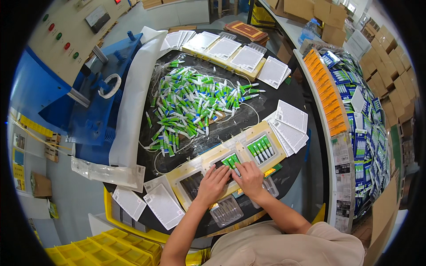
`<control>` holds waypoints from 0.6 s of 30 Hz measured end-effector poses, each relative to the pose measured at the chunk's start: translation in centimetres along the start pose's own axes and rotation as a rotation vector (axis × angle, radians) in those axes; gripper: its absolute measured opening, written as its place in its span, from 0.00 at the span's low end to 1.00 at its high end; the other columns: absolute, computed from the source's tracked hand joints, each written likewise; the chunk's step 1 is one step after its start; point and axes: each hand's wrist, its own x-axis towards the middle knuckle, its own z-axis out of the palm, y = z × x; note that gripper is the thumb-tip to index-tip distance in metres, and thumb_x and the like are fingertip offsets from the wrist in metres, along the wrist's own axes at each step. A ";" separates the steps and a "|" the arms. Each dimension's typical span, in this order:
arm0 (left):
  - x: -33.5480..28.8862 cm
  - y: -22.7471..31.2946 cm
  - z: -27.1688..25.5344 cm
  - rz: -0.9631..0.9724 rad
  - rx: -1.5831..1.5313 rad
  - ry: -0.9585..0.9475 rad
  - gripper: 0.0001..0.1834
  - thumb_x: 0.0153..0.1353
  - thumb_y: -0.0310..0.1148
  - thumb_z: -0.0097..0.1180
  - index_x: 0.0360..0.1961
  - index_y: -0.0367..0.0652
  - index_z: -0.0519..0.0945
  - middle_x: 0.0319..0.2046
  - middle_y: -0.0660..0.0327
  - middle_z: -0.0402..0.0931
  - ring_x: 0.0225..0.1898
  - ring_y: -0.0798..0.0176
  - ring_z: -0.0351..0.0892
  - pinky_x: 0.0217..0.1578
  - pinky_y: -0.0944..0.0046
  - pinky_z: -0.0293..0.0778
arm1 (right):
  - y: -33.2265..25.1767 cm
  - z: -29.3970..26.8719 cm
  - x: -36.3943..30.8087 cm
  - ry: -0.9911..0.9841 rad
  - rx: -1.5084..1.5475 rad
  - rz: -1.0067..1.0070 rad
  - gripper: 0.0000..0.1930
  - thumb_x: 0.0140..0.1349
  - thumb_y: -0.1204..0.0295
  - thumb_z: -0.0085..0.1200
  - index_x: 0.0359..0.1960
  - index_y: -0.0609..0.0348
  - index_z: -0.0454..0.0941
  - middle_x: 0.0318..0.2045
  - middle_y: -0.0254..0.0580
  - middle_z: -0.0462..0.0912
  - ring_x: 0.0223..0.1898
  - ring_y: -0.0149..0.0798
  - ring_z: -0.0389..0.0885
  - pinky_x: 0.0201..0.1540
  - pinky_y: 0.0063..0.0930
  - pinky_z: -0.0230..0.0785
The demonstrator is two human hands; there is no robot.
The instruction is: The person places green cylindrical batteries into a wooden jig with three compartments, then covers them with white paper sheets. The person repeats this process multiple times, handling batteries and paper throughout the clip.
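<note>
A long cream tray (237, 150) with three compartments lies at the near side of the round black table. Small green tubes with white caps (262, 148) stand in a row in its right compartment, and more green tubes (230, 160) are in the middle one. My left hand (214, 184) rests over the middle compartment, fingers stretched out toward those tubes. Beside it, my right hand (249, 178) has its fingers bent and closed on a green tube at the same compartment. The left compartment (191, 184) shows a dark clear plastic insert without tubes. A big heap of tubes (191, 104) lies beyond the tray.
White cards (164, 206) fan out at both tray ends; clear plastic blisters (226, 212) lie near me. A second tray (226, 48) holding cards stands at the far side. A blue machine (104, 88) is on the left, a bin of packed tubes (361, 133) on the right.
</note>
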 end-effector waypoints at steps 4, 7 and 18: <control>0.1 -0.1 -0.5 -0.013 -0.024 0.001 0.17 0.61 0.31 0.63 0.52 0.42 0.82 0.56 0.59 0.81 0.60 0.58 0.79 0.68 0.48 0.66 | 0.3 -0.6 0.8 0.015 0.085 0.052 0.06 0.57 0.71 0.66 0.35 0.57 0.85 0.28 0.39 0.79 0.32 0.44 0.79 0.33 0.37 0.73; -0.3 -1.7 -2.4 -0.107 0.046 0.048 0.16 0.62 0.29 0.63 0.51 0.42 0.82 0.55 0.58 0.82 0.59 0.56 0.80 0.66 0.48 0.68 | 2.2 -0.3 4.2 0.019 0.140 0.107 0.04 0.58 0.73 0.65 0.31 0.59 0.83 0.29 0.41 0.80 0.33 0.46 0.80 0.34 0.39 0.74; 5.5 -11.8 -4.1 -0.896 0.117 0.152 0.16 0.63 0.44 0.64 0.38 0.40 0.83 0.37 0.55 0.82 0.39 0.48 0.82 0.38 0.51 0.76 | 2.7 15.2 18.6 -0.643 0.090 0.056 0.20 0.49 0.55 0.74 0.28 0.62 0.86 0.29 0.51 0.87 0.33 0.56 0.87 0.40 0.49 0.79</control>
